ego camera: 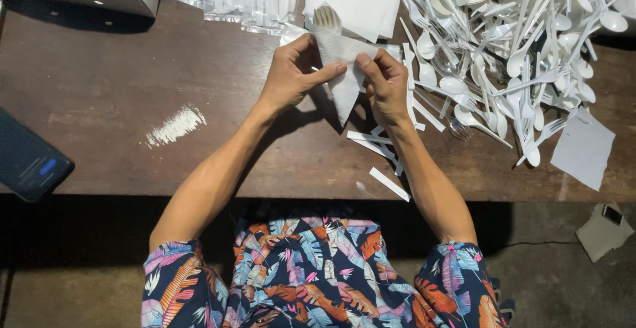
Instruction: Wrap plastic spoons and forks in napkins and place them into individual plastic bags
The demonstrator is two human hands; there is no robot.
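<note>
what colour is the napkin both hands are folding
White. The napkin sits between the left hand and right hand; the head view shows it.

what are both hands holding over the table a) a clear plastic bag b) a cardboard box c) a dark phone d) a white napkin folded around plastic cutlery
d: the left hand and right hand pinch a white napkin folded to a point, with a plastic fork sticking out of its top.
</note>
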